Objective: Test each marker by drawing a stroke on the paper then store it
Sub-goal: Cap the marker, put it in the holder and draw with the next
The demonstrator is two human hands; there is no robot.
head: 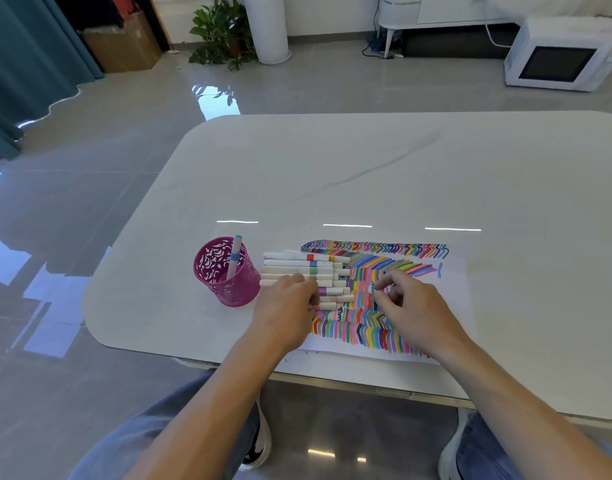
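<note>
Bright, even daylight fills the scene. The glossy floor point(90, 220) at left mirrors pale light, three glare streaks cross the table point(367, 168), and wide-angle distortion bends the far edges; the paper point(451, 296) is sharp.

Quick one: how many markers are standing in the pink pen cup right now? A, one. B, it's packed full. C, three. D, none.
A: a single blue-capped marker leans inside the pink pen cup, while the other markers lie in a row beside it.
</note>
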